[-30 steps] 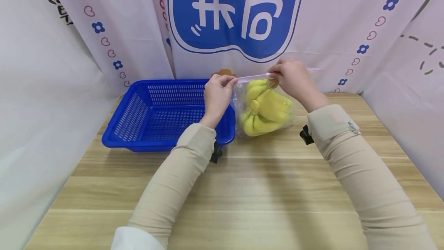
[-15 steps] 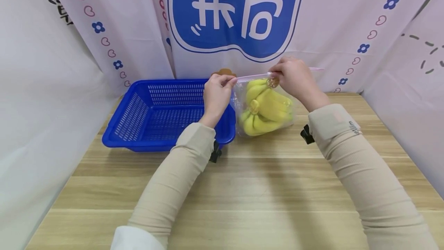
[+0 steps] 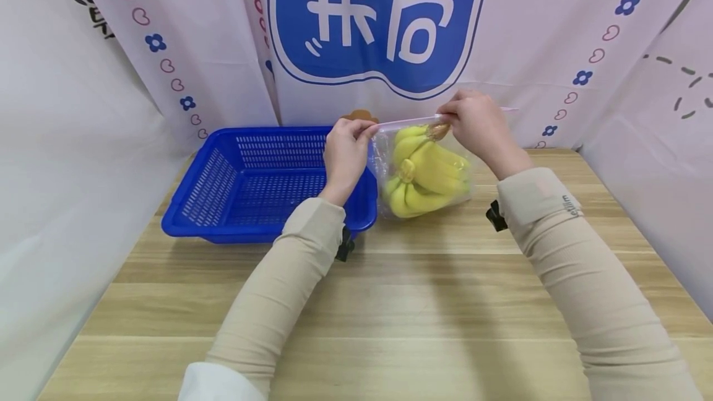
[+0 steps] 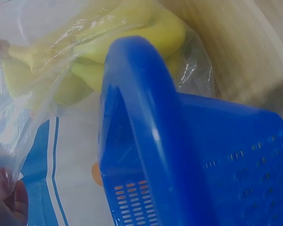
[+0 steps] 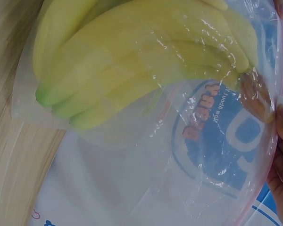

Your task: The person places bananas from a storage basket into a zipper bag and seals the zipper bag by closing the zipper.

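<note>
A clear zip bag with a pink seal strip along its top holds bunches of yellow bananas. My left hand pinches the strip at its left end, beside the basket's right rim. Further right along the same strip, my right hand pinches it between thumb and fingers, with a short pink end sticking out beyond. In the right wrist view the bananas show through the plastic, and a brown stem end lies close to the strip. The left wrist view shows only part of the left hand at its edge.
A blue perforated plastic basket stands on the wooden table, left of the bag, its rim close under the left wrist. A white cloth with a blue printed sign hangs behind the table.
My right hand has slid slightly right along the seal strip. The left hand keeps its pinch at the left end, and the bag and basket stay nearly in place.
</note>
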A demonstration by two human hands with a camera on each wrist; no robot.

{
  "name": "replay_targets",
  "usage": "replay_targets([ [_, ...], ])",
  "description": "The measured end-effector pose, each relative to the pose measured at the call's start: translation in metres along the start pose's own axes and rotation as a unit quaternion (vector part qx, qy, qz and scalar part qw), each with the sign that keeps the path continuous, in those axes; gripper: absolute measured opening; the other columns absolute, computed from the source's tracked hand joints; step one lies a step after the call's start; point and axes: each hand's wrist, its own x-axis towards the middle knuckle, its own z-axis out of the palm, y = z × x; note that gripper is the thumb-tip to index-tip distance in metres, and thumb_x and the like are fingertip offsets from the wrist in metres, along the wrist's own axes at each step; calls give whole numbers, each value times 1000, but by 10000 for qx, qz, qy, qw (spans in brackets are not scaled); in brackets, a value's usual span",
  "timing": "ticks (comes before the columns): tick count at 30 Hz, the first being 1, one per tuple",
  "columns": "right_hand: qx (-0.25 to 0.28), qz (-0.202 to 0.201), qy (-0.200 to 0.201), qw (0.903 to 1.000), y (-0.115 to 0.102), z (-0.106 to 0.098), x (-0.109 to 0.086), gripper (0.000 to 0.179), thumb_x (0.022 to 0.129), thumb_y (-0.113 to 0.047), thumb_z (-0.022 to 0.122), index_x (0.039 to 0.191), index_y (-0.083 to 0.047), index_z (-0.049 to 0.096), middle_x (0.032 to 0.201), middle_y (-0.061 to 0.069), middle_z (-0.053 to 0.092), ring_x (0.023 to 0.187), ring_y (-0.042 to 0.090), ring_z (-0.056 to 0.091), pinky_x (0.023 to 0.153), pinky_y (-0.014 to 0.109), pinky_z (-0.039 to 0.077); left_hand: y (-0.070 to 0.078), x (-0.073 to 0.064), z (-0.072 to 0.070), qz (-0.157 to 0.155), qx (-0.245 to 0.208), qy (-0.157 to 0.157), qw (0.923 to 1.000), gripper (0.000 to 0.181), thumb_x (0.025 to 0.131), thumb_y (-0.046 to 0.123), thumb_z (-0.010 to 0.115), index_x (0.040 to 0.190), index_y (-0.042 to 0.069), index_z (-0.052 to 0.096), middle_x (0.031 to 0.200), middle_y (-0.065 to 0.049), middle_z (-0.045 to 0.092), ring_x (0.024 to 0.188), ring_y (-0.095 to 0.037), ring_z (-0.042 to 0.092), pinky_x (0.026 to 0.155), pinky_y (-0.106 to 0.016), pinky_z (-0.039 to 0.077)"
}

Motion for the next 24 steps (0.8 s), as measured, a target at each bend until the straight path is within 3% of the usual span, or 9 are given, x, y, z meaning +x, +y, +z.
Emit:
replay_targets([
  [13,-198,-269,302,9990,4,4,-3,19,89,2,57,103,5,71,94,21,66,89,37,61,83,46,49,-3,2,-1,-102,170,-20,9998,28,91,35,61,101,13,75,97,-6,66,87,-19,64,71,-33,50],
  [24,-308,-220,170,9991,2,2,-4,21,91,1,55,105,5,70,98,21,67,92,37,62,85,46,50,-6,3,-1,-122,196,-1,9997,28,90,36,62,101,14,76,97,-5,67,88,-19,64,71,-35,51],
])
